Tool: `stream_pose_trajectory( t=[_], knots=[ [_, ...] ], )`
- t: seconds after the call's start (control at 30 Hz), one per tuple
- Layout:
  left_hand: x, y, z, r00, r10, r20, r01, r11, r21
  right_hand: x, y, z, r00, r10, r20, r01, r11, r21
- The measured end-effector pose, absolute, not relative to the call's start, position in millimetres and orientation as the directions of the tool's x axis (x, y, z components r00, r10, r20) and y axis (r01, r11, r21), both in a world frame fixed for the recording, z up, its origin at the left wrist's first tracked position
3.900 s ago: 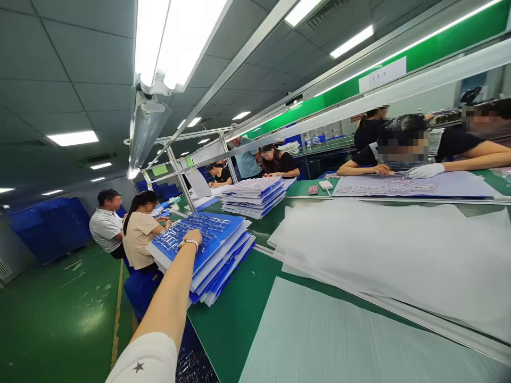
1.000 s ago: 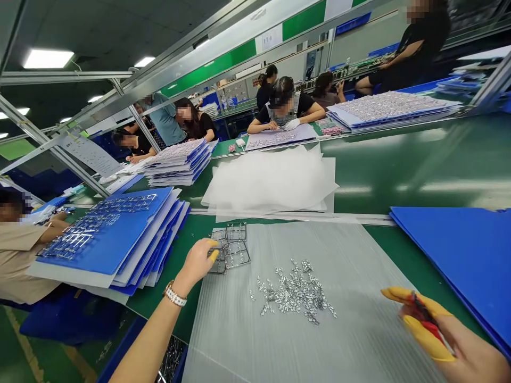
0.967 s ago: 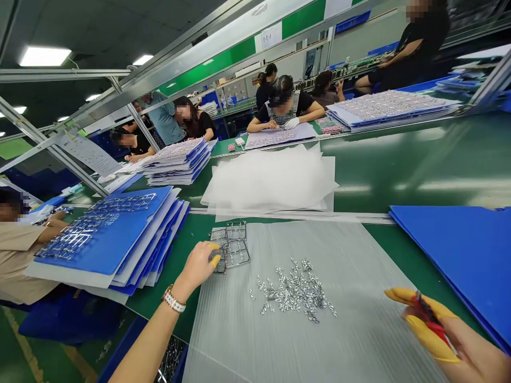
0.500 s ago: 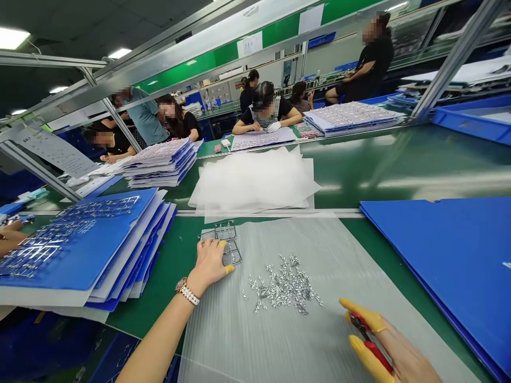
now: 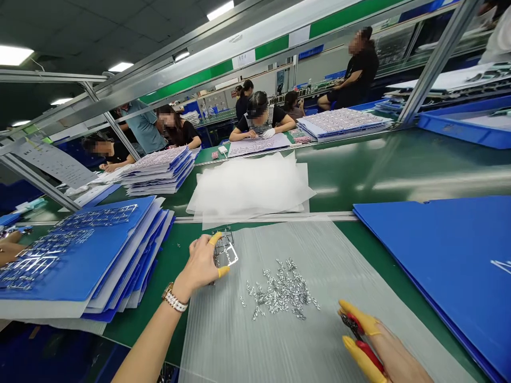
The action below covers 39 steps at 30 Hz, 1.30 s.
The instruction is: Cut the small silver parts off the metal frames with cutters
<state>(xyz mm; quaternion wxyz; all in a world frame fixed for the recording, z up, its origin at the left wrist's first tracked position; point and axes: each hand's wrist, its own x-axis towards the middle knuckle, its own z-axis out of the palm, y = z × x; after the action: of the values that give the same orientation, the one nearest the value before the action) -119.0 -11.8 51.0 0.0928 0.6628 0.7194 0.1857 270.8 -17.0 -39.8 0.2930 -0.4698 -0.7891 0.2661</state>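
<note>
Green workbench (image 5: 399, 170), left hand (image 5: 199, 263) on metal frame (image 5: 228, 252)

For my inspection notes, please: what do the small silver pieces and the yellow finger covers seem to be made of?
The small silver pieces look like metal, perhaps plated, because they shine brightly under the lights. The yellow finger covers look like thin rubber or latex, smooth and slightly glossy, fitting tightly on the fingers.

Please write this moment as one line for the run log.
left hand: on metal frame | right hand: holds red-handled cutters | nearby: loose metal pieces on ribbed plastic sheet
</note>
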Motion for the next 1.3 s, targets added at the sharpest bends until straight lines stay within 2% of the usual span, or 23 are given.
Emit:
stream_pose_trajectory(
  t=[0.07,0.13,0.17,0.2,0.27,0.37,0.5,0.67,0.83,0.93,1.0,1.1,1.17,1.3],
  knots=[
    [-116.7,-27.1,60.0,-0.115,0.990,0.084,0.745,0.030,0.667,270.2,-18.0,-40.0,-0.400,0.900,0.171,0.561,0.388,-0.731],
    [-109.8,-45.9,61.1,-0.087,0.995,0.043,0.386,-0.006,0.922,269.2,-18.7,-39.9,-0.432,0.893,0.127,0.534,0.367,-0.761],
    [-104.4,-55.7,58.1,-0.070,0.997,0.023,0.173,-0.010,0.985,268.3,-19.2,-39.4,-0.446,0.889,0.106,0.525,0.356,-0.773],
    [-97.8,-65.3,53.0,-0.055,0.998,-0.008,-0.025,0.007,1.000,266.9,-19.9,-38.4,-0.454,0.886,0.089,0.521,0.345,-0.781],
    [-82.6,-82.5,38.7,-0.023,0.995,-0.096,-0.311,0.084,0.947,262.7,-22.1,-34.6,-0.470,0.881,0.057,0.523,0.330,-0.786],
    [-60.8,-100.5,17.9,-0.012,0.974,-0.226,-0.492,0.190,0.849,248.9,-25.9,-24.6,-0.500,0.865,0.045,0.522,0.343,-0.781],
    [-44.4,-108.9,9.0,-0.052,0.944,-0.326,-0.500,0.258,0.827,206.5,-28.1,-9.1,-0.530,0.847,0.048,0.447,0.327,-0.832],
    [-39.2,-122.4,6.2,-0.073,0.952,-0.298,-0.556,0.209,0.804,132.7,-40.7,-2.6,-0.505,0.862,0.045,0.329,0.241,-0.913],
    [-40.9,-154.4,-2.0,-0.149,0.931,-0.332,-0.528,0.209,0.823,89.7,-71.4,-16.3,-0.505,0.860,-0.067,0.223,0.055,-0.973],
    [-42.6,-165.0,4.4,-0.231,0.904,-0.360,-0.493,0.210,0.844,78.3,-84.0,-24.8,-0.470,0.870,-0.148,0.082,-0.123,-0.989],
    [-41.3,-165.3,12.0,-0.343,0.887,-0.308,-0.460,0.128,0.879,72.0,-86.2,-27.8,-0.442,0.872,-0.212,-0.043,-0.256,-0.966],
    [-33.9,-158.1,20.0,-0.555,0.823,-0.126,-0.349,-0.093,0.932,61.2,-84.0,-28.2,-0.388,0.868,-0.309,-0.200,-0.407,-0.891],
    [-25.6,-150.3,21.0,-0.638,0.770,-0.025,-0.289,-0.209,0.934,52.8,-82.9,-27.1,-0.357,0.858,-0.370,-0.277,-0.475,-0.835],
    [-12.3,-135.0,14.5,-0.663,0.748,-0.028,-0.317,-0.246,0.916,38.3,-86.9,-27.3,-0.341,0.834,-0.434,-0.386,-0.545,-0.744]
  ],
)
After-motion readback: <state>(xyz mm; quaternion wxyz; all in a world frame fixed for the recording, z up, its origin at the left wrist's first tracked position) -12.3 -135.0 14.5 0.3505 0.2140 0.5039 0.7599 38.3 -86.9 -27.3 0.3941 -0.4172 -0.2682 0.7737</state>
